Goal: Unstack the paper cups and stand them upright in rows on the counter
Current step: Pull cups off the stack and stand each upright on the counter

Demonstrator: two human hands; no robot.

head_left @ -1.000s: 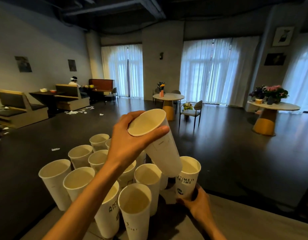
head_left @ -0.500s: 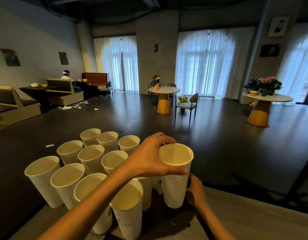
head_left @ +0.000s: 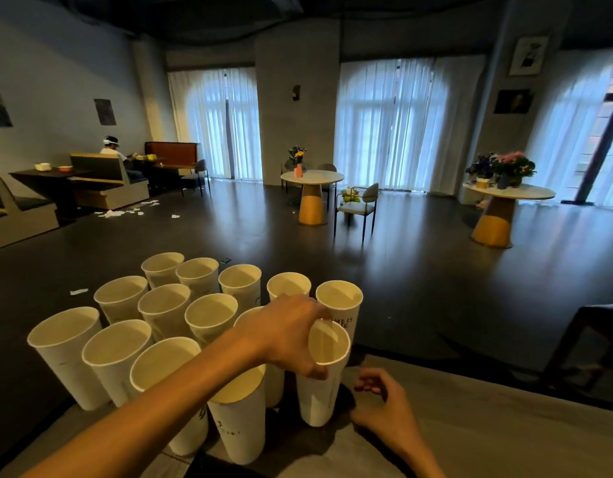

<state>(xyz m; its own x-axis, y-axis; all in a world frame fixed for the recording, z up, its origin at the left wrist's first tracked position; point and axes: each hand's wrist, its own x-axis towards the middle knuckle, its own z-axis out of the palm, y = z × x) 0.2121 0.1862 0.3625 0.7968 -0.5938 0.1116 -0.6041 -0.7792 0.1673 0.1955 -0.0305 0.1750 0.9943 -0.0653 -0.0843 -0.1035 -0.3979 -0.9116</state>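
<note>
My left hand (head_left: 288, 334) grips the cup (head_left: 320, 381) by its rim; right hand (head_left: 384, 408) open. I should seat it flat beside its row before releasing.

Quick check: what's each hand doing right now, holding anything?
Left hand: closed on the rim of a paper cup standing on the counter.
Right hand: loosely open, empty, beside that cup.
</note>
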